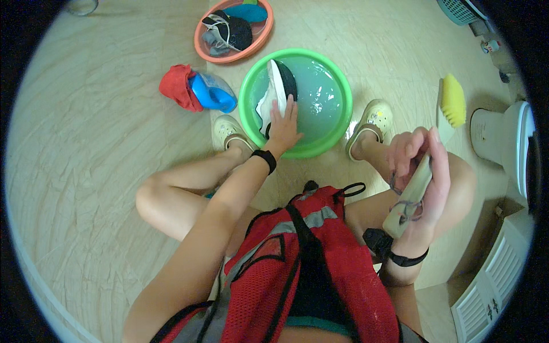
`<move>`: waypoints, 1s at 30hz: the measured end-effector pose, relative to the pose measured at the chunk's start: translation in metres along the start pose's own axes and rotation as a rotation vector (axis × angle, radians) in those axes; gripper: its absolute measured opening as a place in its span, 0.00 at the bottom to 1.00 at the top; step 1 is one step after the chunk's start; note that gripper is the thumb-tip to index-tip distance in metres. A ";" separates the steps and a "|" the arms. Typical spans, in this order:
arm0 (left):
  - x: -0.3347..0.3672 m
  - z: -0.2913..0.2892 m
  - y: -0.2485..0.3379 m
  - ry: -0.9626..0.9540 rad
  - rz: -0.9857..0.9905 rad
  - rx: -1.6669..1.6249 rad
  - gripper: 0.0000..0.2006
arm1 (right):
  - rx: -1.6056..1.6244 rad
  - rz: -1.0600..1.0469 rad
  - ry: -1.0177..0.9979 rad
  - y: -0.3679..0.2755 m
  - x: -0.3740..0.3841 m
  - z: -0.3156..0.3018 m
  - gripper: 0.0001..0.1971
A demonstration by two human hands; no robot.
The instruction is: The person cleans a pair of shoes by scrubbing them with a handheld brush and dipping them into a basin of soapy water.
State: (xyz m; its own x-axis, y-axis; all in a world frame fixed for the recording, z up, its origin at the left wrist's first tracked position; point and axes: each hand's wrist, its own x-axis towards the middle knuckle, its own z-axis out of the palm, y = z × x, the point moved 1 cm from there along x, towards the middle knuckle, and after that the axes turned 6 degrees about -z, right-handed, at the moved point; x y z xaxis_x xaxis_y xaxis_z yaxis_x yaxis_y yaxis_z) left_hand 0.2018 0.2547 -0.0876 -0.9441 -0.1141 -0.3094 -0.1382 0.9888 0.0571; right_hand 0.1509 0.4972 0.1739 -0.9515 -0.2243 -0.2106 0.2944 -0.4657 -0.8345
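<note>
A white and black shoe lies tilted, partly in the cloudy water of a green basin between my feet. My left hand rests on the shoe, its fingers stretched out and apart and its thumb off to the right. Raised over my right knee, my right hand is closed around the pale handle of a scrub brush. The brush's yellow bristles point right, away from the basin. A thin cord loops around the handle by my fingers.
Behind the basin stands an orange basin with dark and blue items and white laces. Left of the green one lie a blue bottle and a red cloth. A white toilet and a slatted white panel are on the right.
</note>
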 end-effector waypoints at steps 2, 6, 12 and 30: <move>0.006 0.014 -0.006 0.049 -0.049 -0.102 0.53 | 0.004 0.019 0.085 -0.002 -0.001 0.005 0.22; 0.014 0.033 -0.009 0.047 -0.273 -0.168 0.59 | -0.053 -0.019 0.120 0.002 0.003 0.004 0.21; 0.015 0.069 -0.036 0.070 -0.152 -0.374 0.58 | -0.089 0.009 0.174 -0.001 0.002 0.011 0.21; 0.036 0.082 -0.041 -0.157 -0.322 -0.550 0.62 | -0.347 0.118 0.116 0.000 -0.010 0.017 0.18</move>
State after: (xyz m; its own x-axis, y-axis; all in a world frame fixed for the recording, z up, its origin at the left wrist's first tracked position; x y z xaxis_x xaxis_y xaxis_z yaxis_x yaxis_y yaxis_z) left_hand 0.1976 0.2179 -0.1790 -0.7810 -0.3395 -0.5242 -0.5786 0.7093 0.4026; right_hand 0.1616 0.4849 0.1840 -0.9224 -0.1510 -0.3555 0.3742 -0.1205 -0.9195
